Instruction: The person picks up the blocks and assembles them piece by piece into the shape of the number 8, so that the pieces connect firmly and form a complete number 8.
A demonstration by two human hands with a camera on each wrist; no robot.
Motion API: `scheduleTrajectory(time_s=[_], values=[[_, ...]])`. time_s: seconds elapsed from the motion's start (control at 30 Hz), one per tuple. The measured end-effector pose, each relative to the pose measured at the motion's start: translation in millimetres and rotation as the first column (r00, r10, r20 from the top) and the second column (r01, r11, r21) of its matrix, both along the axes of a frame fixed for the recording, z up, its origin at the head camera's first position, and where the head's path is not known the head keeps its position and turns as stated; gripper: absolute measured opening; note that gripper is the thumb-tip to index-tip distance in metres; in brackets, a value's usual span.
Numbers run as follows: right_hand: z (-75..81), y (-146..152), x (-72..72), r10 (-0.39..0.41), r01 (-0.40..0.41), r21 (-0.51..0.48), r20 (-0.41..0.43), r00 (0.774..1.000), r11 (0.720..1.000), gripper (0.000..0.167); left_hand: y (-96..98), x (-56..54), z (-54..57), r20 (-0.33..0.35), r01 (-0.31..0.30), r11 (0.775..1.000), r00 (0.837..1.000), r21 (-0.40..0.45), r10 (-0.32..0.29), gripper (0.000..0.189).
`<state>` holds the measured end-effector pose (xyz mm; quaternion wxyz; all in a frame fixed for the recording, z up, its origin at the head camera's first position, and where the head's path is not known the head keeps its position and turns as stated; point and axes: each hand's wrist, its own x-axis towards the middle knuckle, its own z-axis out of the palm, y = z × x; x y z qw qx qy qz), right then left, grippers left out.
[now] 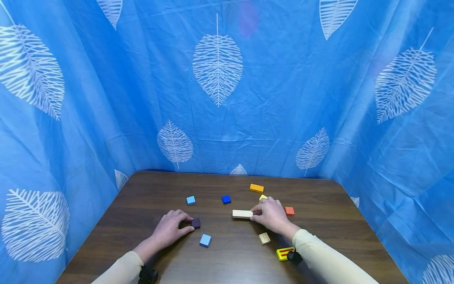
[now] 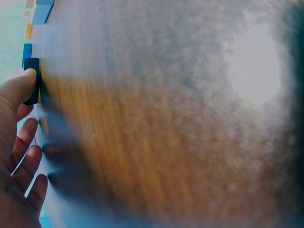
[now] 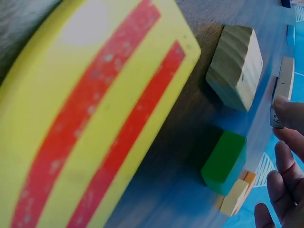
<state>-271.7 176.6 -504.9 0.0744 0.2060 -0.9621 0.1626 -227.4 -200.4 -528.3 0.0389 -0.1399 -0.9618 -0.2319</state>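
My left hand (image 1: pixel 168 228) pinches a small dark block (image 1: pixel 195 223) between thumb and fingers at the table's middle left. In the left wrist view, the thumb presses the near side of this dark block (image 2: pixel 31 88), and the other fingers are spread loosely below. My right hand (image 1: pixel 272 215) pinches the right end of a long pale wooden block (image 1: pixel 242 214), which lies crosswise near the table's middle. Thumb and forefinger meet at the end of the pale block (image 3: pixel 284 80) in the right wrist view. A light blue block (image 1: pixel 205 240) lies just right of and nearer than the dark one.
Beyond the hands are another light blue block (image 1: pixel 190 200), a dark blue block (image 1: pixel 226 199), an orange block (image 1: pixel 257 188) and a yellow block (image 1: pixel 263 197). Around my right arm lie a red block (image 1: pixel 289 211), a wood-grained block (image 1: pixel 264 238), a striped yellow block (image 1: pixel 283 254) and a green block (image 3: pixel 225 159).
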Motion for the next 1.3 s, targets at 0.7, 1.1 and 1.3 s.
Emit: scheduleTrajectory(time_s=[0.7, 1.1, 1.3], values=[[-11.4, -7, -6.2, -0.002, 0.002, 0.012, 0.034, 0.999, 1.0, 0.016, 1.8, 0.8, 2.2, 0.021, -0.005, 1.0, 1.0, -0.005, 0.005, 0.023], [-11.9, -7, -5.6, -0.013, 0.012, 0.01, 0.058, 0.998, 1.0, 0.016, 2.5, 1.3, 2.9, 0.04, -0.014, 1.0, 0.999, -0.001, 0.014, 0.023], [-11.2, -7, -5.5, -0.017, 0.018, -0.003, 0.076, 0.997, 1.0, 0.017, 2.5, 1.2, 3.7, 0.044, -0.015, 1.0, 0.999, 0.0, 0.015, 0.023]])
